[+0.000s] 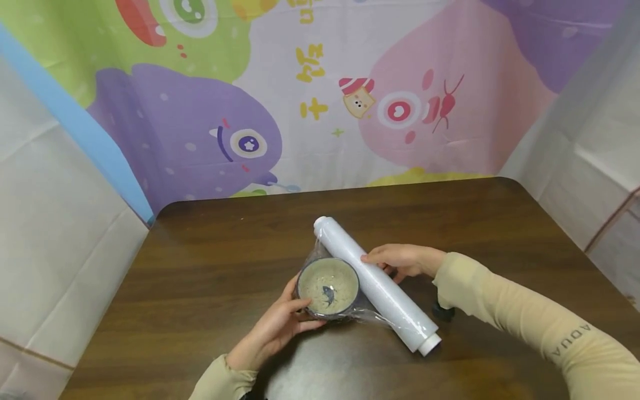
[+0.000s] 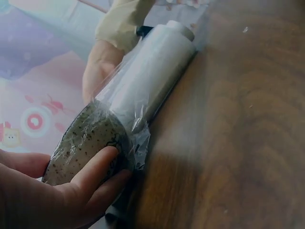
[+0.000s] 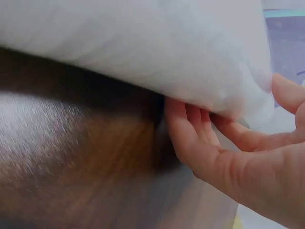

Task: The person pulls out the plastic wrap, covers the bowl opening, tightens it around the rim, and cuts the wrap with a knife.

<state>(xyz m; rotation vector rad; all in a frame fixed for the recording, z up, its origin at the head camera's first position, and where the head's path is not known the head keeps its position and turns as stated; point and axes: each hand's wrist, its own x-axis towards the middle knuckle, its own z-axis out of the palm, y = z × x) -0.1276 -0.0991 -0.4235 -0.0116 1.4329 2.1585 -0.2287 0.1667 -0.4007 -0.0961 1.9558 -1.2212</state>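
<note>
A speckled ceramic bowl (image 1: 327, 286) with a dark rim and a blue fish painted inside is held by my left hand (image 1: 280, 322), thumb at the rim and fingers against its outer side. Clear film clings round the bowl and runs to a thick white roll of cling film (image 1: 375, 283), which lies slantwise just right of it. My right hand (image 1: 405, 260) holds the roll from its far right side. In the right wrist view, the thumb is on one side of the roll (image 3: 143, 52) and curled fingers (image 3: 183, 129) reach under it.
Everything is on a dark brown wooden table (image 1: 210, 266). A small black object (image 1: 443, 311) shows below the right sleeve. Behind the table hangs a printed cartoon cloth (image 1: 320, 150), with pale cloth at both sides.
</note>
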